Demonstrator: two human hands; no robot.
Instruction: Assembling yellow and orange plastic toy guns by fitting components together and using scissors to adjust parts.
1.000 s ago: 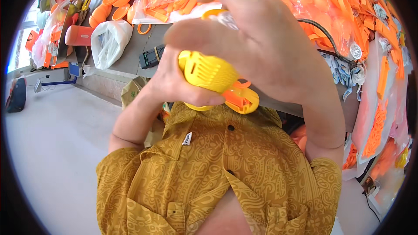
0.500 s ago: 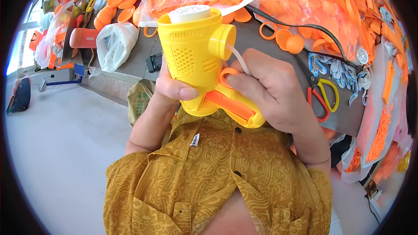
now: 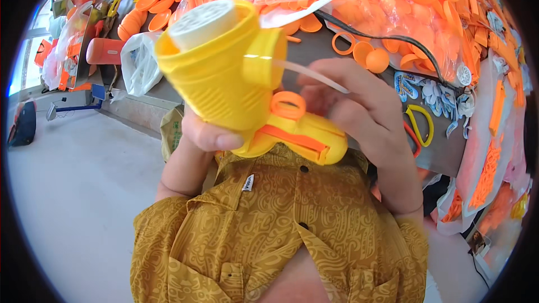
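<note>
My left hand [image 3: 210, 133] is closed round the lower part of a yellow plastic toy body [image 3: 222, 87], its thumb across the near side. The toy is tilted. A white perforated cylinder [image 3: 205, 25] sits in its wide top, and a round yellow port [image 3: 266, 59] sticks out on the right. From that port a translucent tube [image 3: 314, 74] runs in front of my right hand [image 3: 365, 109]. That hand is beside the toy with thumb and fingers apart, slightly blurred, and its fingertips are partly hidden. An orange ring [image 3: 288, 105] stands on the toy's yellow lower part, above an orange strip.
Behind the toy, bags of orange plastic parts [image 3: 387, 17] cover the grey table [image 3: 443, 148]. A black cable [image 3: 387, 37] crosses there. Red-and-yellow-handled scissors [image 3: 422, 126] lie to the right. A white plastic bag [image 3: 140, 64] and a pink cylinder [image 3: 105, 51] are at left.
The toy has tilted and its top has moved left and nearer. My right hand has let go of the orange ring, and its fingers have spread.
</note>
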